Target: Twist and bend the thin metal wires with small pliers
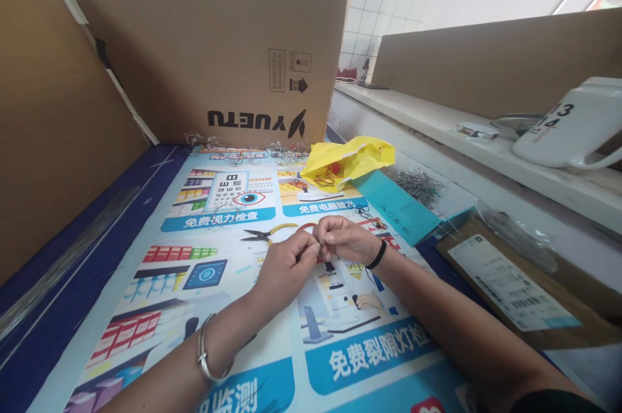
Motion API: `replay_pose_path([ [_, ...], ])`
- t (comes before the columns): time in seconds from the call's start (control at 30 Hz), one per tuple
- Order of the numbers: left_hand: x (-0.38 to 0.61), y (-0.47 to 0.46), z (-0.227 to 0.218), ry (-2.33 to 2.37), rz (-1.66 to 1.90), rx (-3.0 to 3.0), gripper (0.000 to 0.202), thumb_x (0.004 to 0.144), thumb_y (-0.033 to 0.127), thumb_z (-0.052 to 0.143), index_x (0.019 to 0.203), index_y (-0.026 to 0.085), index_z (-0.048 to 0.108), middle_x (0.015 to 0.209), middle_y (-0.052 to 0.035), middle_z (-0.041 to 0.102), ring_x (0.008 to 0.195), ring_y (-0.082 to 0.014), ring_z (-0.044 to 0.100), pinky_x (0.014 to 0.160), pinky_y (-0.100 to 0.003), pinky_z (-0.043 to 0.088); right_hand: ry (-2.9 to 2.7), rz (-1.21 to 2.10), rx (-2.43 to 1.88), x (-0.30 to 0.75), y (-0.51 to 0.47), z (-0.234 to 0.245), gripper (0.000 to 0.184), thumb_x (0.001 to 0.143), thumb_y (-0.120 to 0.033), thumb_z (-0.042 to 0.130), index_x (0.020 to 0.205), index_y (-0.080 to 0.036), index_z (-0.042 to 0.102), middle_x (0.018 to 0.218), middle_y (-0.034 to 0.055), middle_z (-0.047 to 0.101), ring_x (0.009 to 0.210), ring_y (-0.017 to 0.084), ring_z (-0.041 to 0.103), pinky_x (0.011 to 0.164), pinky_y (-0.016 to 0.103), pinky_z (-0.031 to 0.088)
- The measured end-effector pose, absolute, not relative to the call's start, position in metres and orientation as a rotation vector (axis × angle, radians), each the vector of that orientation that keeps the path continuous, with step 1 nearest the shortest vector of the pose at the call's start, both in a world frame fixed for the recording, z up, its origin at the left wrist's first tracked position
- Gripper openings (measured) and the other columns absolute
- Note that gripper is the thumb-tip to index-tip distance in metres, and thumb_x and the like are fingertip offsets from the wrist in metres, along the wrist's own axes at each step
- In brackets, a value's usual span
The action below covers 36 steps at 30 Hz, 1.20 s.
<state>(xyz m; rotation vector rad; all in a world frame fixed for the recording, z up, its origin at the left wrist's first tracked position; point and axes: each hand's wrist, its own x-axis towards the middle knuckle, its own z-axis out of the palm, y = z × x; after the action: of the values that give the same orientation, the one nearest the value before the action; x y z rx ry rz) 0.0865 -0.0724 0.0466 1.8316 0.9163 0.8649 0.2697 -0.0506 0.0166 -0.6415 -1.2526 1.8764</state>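
- The left grip (286, 267) and the right grip (350, 241) were pinched on a small thin piece (321, 241), between their fingertips.
- The pliers (265, 235) lay just beyond the left grip.

There was one left hand (290, 262) and one right hand (348, 241), two in all. Going round them like a clock, there was one yellow bag (357, 161) at one, one white mug (554, 131) at two, one brown parcel (519, 290) at three, one silver bangle (201, 354) at eight and one pair of pliers (265, 236) at nine.
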Motion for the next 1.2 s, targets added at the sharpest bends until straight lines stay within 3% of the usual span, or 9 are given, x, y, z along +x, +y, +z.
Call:
replay_pose_path([
  [0.37,0.088,-0.072,0.046,0.870,0.857,1.695,0.021,0.082,0.027,0.043,0.064,0.018,0.050,0.061,0.0030,0.055,0.056,-0.0093,0.044,0.056,-0.020,0.033,-1.180,1.916,-0.634,0.261,-0.053,0.015,0.022,0.068,-0.030,0.068,0.074,-0.014,0.054,0.059,-0.0014,0.062,0.050,0.009,0.057,0.050,0.020,0.043],
  [0.7,0.067,-0.036,0.043,0.876,1.004,1.383,0.019,0.076,0.034,0.051,0.068,0.018,0.047,0.050,0.0061,0.039,0.044,-0.0058,0.030,0.043,-0.018,0.023,-1.278,1.602,-0.791,0.254,-0.054,0.023,0.016,0.076,-0.029,0.060,0.072,-0.015,0.053,0.058,-0.0019,0.056,0.051,0.008,0.050,0.051,0.019,0.039],
  [0.97,0.032,-0.014,0.065,0.831,0.549,1.491,0.017,0.069,0.033,0.058,0.064,0.017,0.054,0.044,0.0058,0.036,0.039,-0.0051,0.026,0.040,-0.019,0.015,-1.656,1.357,-1.052,0.248,-0.058,0.024,0.022,0.077,-0.036,0.058,0.077,-0.014,0.058,0.066,-0.0009,0.057,0.055,0.007,0.049,0.050,0.019,0.037],
  [1.2,-0.018,-0.034,0.090,0.970,0.149,1.643,0.007,0.056,0.015,0.062,0.050,0.019,0.061,0.050,0.0027,0.052,0.049,-0.0090,0.040,0.047,-0.019,0.027,-2.199,0.760,-1.088,0.233,-0.066,0.017,0.014,0.079,-0.025,0.053,0.076,-0.016,0.063,0.066,-0.0003,0.060,0.058,0.008,0.051,0.054,0.019,0.037],
])
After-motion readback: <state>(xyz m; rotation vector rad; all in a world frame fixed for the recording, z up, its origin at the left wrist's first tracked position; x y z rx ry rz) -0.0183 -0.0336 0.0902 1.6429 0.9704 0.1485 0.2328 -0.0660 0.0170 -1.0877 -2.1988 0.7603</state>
